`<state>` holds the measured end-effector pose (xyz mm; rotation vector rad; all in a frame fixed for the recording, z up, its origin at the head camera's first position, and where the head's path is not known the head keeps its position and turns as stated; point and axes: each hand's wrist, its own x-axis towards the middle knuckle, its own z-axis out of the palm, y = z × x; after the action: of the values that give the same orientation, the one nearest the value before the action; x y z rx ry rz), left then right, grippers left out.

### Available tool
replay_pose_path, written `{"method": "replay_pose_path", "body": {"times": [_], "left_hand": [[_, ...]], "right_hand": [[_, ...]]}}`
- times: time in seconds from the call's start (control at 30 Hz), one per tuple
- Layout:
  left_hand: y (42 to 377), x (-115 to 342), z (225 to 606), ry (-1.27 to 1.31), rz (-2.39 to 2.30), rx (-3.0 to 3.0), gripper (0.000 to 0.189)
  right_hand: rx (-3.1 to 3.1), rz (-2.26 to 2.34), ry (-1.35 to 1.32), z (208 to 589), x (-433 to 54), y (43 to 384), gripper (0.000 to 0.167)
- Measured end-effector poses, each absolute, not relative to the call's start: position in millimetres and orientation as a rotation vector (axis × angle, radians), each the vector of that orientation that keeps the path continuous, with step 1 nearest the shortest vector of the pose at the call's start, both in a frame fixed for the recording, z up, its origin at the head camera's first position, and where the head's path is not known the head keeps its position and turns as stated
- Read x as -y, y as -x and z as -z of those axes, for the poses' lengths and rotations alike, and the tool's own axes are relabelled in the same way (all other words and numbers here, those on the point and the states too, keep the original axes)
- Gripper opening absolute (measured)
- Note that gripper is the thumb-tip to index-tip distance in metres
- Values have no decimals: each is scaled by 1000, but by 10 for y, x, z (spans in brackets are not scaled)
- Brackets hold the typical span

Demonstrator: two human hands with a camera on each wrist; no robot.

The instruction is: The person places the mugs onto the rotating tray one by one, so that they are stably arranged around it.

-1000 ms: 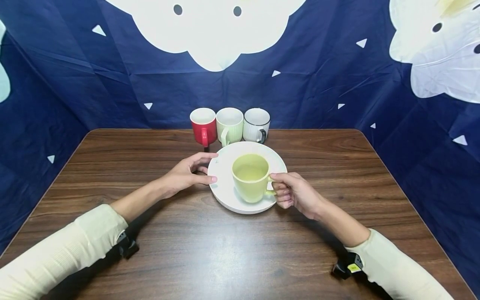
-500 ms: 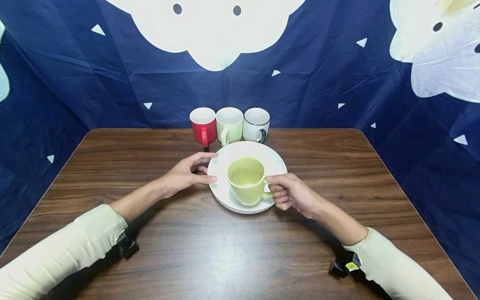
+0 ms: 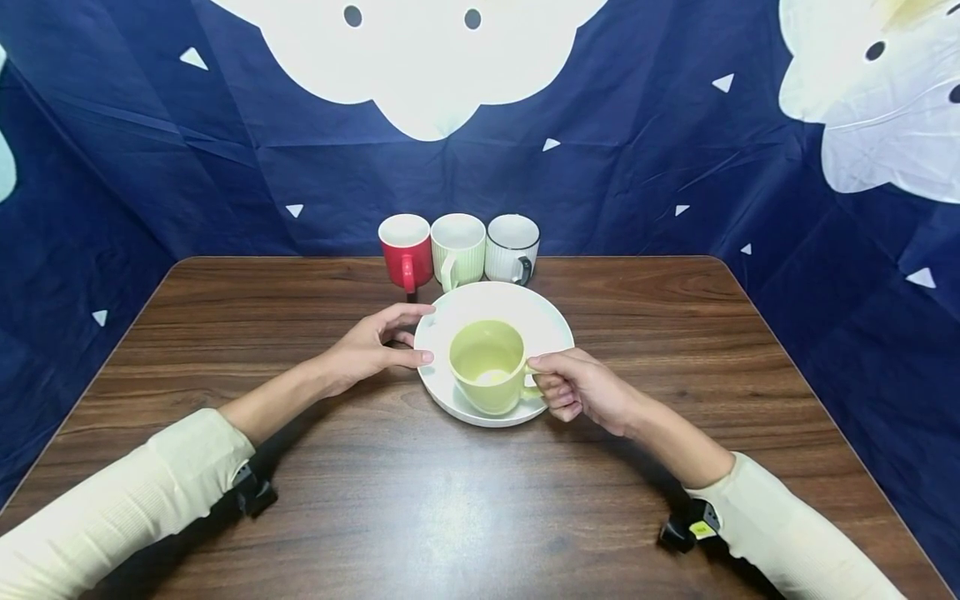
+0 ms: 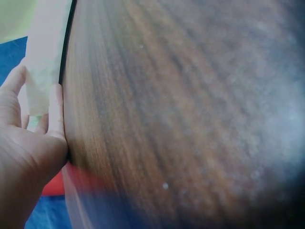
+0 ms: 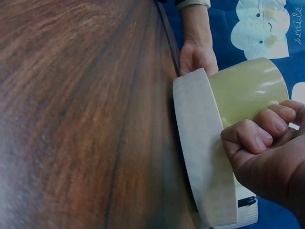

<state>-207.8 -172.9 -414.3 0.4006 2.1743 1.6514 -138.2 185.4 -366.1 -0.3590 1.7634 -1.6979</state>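
Note:
In the head view a yellow-green mug [image 3: 489, 368] is over the white, raised-edge plate [image 3: 540, 317]. My right hand [image 3: 585, 387] grips its handle between thumb and curled fingers, from the right. The mug's mouth faces up and somewhat toward me; its inside shows a pale patch at the bottom. In the right wrist view the mug's base end [image 5: 228, 95] is hidden behind the plate's wall [image 5: 202, 143]. My left hand [image 3: 367, 350] rests at the plate's left edge, thumb and index finger extended onto the rim and spread apart.
Behind the plate stand a red mug [image 3: 406, 254], a pale green ribbed mug [image 3: 459, 252] and a white ribbed mug [image 3: 513, 252] with a black rim and handle, side by side. They are on a brown wooden table [image 3: 337, 500], in front of a dark blue cloth [image 3: 225, 167].
The yellow-green mug has shifted left and slightly toward me over the plate, with my right hand following on its handle. Its inside shows more. The left hand and plate stay put.

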Motion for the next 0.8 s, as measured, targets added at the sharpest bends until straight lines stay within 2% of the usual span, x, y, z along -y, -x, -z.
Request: {"method": "replay_pose_path", "body": {"times": [0.43,0.8], "left_hand": [[2087,1740,4162,-415,-1650,-2178,80],[2091,1741,4154,-409,-1647,-2175,79]], "right_hand": [[-2052,1445,614,3562,-1946,1422,46],[-2056,1424,654,3573,-2097,1476,32]]}}
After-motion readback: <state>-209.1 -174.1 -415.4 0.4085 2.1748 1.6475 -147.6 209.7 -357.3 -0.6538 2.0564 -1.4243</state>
